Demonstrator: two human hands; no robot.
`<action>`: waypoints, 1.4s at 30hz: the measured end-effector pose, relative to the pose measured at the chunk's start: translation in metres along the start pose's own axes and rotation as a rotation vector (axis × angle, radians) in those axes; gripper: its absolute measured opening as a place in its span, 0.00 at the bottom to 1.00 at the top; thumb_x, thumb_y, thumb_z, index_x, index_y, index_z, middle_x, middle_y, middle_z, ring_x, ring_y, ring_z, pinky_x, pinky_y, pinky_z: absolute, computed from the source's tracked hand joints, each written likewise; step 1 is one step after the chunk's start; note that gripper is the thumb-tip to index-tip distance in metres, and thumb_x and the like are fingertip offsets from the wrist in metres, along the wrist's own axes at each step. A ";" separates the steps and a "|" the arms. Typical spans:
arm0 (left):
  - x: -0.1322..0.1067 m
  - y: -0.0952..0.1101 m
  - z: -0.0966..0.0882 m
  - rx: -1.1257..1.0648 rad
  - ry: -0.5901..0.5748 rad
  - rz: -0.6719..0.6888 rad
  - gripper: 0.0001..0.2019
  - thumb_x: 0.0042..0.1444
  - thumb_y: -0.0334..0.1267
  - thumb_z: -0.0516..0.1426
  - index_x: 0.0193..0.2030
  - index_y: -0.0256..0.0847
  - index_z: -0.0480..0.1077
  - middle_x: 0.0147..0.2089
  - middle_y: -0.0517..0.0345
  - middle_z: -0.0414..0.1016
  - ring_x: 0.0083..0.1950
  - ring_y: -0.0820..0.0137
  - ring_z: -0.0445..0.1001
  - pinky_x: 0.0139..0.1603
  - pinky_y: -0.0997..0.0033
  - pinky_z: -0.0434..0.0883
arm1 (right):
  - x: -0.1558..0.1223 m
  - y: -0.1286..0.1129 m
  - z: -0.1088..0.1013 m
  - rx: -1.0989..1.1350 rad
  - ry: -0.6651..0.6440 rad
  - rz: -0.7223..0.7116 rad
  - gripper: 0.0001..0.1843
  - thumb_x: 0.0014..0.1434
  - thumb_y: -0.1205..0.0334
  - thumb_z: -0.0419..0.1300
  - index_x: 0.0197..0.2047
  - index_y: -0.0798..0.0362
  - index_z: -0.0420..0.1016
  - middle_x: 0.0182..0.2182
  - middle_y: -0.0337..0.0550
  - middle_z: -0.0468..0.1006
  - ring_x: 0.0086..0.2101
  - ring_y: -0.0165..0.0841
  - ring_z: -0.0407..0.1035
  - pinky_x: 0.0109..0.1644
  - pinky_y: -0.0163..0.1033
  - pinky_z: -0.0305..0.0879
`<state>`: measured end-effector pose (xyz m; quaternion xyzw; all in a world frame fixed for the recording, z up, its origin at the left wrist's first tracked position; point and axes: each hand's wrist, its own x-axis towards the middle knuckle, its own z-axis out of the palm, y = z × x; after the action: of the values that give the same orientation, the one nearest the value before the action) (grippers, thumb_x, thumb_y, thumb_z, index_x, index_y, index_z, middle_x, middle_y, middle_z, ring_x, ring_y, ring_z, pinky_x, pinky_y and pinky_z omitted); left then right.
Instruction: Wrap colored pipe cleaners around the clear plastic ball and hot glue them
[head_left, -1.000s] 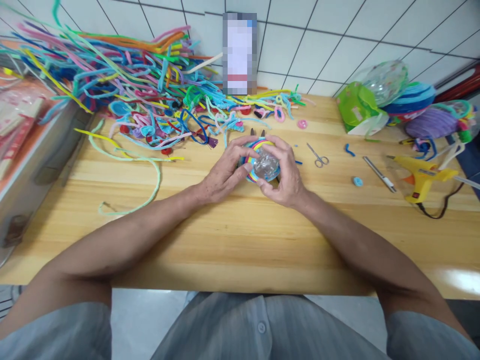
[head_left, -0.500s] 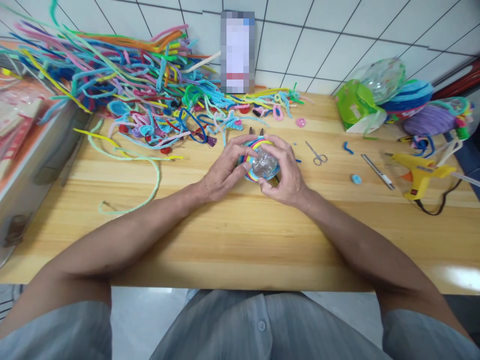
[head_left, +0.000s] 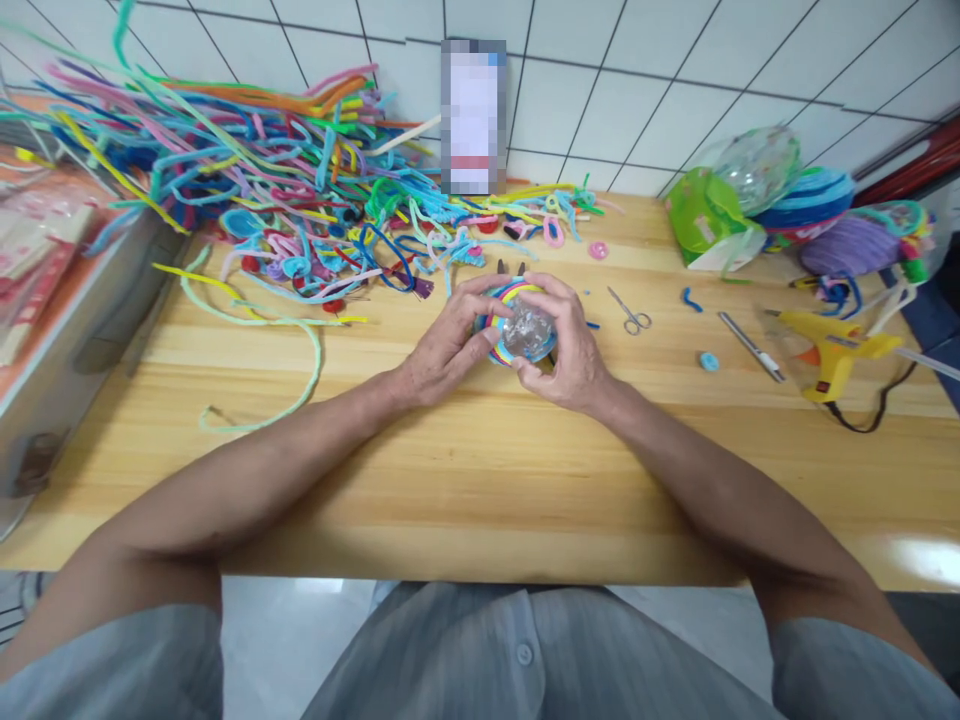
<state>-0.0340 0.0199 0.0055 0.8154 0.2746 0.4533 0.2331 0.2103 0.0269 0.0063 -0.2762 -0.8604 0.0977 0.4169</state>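
Between my hands is a round, clear plastic piece (head_left: pixel 528 326) ringed with pipe cleaners in blue, yellow and pink. My left hand (head_left: pixel 456 338) grips its left side, with fingers over the top rim and the thumb on the near left edge. My right hand (head_left: pixel 564 340) curls round its right side, thumb at the near edge. Fingers hide much of the coloured rim. Two dark tips, which look like part of a tool, stick out just beyond the round piece; the rest of them is covered.
A heap of pipe cleaners (head_left: pixel 300 190) spreads along the back left. Small scissors (head_left: pixel 630 312), a craft knife (head_left: pixel 752 347) and a yellow glue gun (head_left: pixel 836 345) lie to the right. A phone (head_left: pixel 474 118) leans on the tiled wall. A grey-walled box (head_left: pixel 82 370) stands at left.
My hands keep the same hold on the round piece. The whole view has shifted slightly, with the background a little lower in the frame.
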 end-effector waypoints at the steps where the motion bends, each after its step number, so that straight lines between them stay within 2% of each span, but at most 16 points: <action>1: 0.000 0.000 0.000 -0.001 0.000 0.000 0.15 0.80 0.51 0.51 0.66 0.50 0.69 0.78 0.44 0.68 0.82 0.57 0.67 0.81 0.42 0.69 | 0.000 0.000 0.000 0.001 0.006 0.003 0.45 0.60 0.56 0.69 0.76 0.41 0.56 0.73 0.58 0.68 0.73 0.58 0.66 0.75 0.74 0.66; 8: 0.000 -0.002 0.003 -0.019 0.013 0.016 0.14 0.81 0.49 0.51 0.66 0.51 0.68 0.78 0.44 0.68 0.82 0.58 0.66 0.81 0.44 0.69 | 0.000 -0.001 0.003 0.007 0.053 0.010 0.43 0.61 0.53 0.70 0.75 0.42 0.60 0.71 0.58 0.70 0.71 0.58 0.68 0.73 0.73 0.68; 14: 0.000 0.001 0.001 -0.007 -0.003 0.008 0.15 0.80 0.51 0.51 0.65 0.50 0.68 0.78 0.44 0.68 0.81 0.57 0.67 0.81 0.42 0.68 | 0.001 -0.002 0.006 0.007 0.057 0.032 0.43 0.60 0.52 0.72 0.74 0.41 0.60 0.71 0.57 0.70 0.70 0.59 0.68 0.73 0.74 0.68; 22: 0.000 0.003 0.001 -0.021 0.006 0.051 0.14 0.81 0.47 0.52 0.66 0.49 0.68 0.77 0.43 0.68 0.82 0.60 0.66 0.81 0.46 0.67 | 0.004 -0.006 0.011 0.010 0.131 0.016 0.41 0.59 0.55 0.72 0.72 0.42 0.62 0.68 0.56 0.71 0.67 0.57 0.70 0.69 0.71 0.72; 29: 0.000 0.005 0.000 0.010 -0.013 0.035 0.13 0.81 0.46 0.52 0.65 0.48 0.68 0.77 0.42 0.67 0.82 0.59 0.66 0.81 0.44 0.68 | 0.004 -0.009 0.014 0.019 0.172 0.027 0.40 0.58 0.57 0.72 0.70 0.43 0.64 0.66 0.56 0.72 0.66 0.55 0.71 0.69 0.70 0.73; 42: -0.001 0.003 0.002 0.007 0.007 0.032 0.13 0.81 0.47 0.51 0.64 0.49 0.69 0.77 0.45 0.68 0.80 0.58 0.67 0.80 0.44 0.69 | 0.004 -0.010 0.015 0.005 0.169 0.009 0.41 0.57 0.58 0.72 0.71 0.42 0.62 0.66 0.56 0.71 0.65 0.57 0.71 0.68 0.71 0.74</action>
<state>-0.0317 0.0166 0.0059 0.8190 0.2640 0.4587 0.2219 0.1929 0.0215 0.0036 -0.2861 -0.8207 0.0781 0.4883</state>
